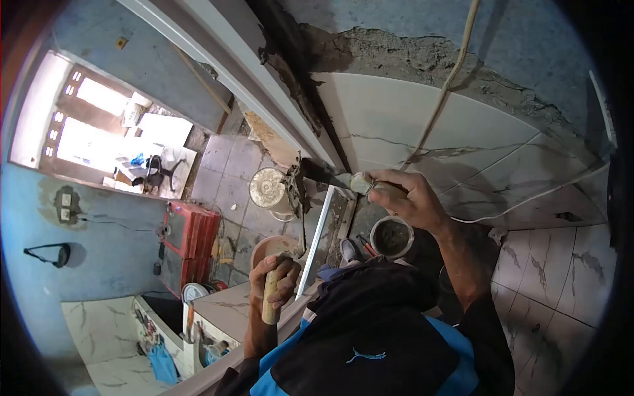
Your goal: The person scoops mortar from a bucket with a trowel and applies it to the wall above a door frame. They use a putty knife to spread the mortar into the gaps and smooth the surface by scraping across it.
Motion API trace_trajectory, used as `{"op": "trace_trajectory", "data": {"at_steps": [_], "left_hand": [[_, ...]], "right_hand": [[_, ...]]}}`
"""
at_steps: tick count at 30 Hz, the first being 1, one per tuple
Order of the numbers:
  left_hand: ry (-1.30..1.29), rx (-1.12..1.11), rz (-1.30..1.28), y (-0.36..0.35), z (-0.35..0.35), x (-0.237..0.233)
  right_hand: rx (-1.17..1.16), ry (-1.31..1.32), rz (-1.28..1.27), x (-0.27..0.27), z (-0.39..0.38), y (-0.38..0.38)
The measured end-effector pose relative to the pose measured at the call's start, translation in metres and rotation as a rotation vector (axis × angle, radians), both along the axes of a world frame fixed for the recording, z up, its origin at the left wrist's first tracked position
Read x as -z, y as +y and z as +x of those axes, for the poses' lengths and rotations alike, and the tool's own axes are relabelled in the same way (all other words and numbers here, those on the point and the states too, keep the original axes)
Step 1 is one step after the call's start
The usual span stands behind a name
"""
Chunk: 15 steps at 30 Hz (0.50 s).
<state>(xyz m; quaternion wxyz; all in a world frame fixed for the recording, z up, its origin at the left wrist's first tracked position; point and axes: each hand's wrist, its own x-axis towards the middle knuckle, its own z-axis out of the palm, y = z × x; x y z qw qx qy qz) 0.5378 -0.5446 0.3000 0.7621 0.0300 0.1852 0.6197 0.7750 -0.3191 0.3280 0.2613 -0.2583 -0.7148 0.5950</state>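
My left hand [276,280] is closed around the pale wooden handle of a trowel [303,228]. Its thin blade appears nearly edge-on, with grey mortar [296,188] clinging to it. My right hand [413,201] grips a putty knife [340,179] by its thick, pale handle. The knife's dirty blade points left toward the mortar, overlapping the foot of the white door frame [290,99] in this view. Both tools come close together near the frame's rough, mortar-smeared edge.
Below my right hand stands a bucket of grey mix [392,237]. A white bucket [269,190] and a pinkish basin [272,247] sit beyond the threshold, near a red crate [191,231]. A pale cable [449,82] crosses the marble-patterned wall tiles [396,112].
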Motion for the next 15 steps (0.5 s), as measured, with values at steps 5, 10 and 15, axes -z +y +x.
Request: {"op": "trace_trajectory", "data": {"at_steps": [5, 10, 15], "left_hand": [[-0.046, -0.045, -0.032, 0.003, 0.002, 0.002], [0.111, -0.117, -0.113, 0.017, 0.005, -0.010], [0.295, -0.221, -0.184, 0.022, 0.004, 0.008]], "right_hand": [[-0.042, 0.042, 0.197, 0.006, 0.005, -0.018], [-0.097, 0.104, 0.159, 0.025, 0.016, -0.031], [-0.239, 0.014, -0.317, 0.027, 0.034, -0.030]]}}
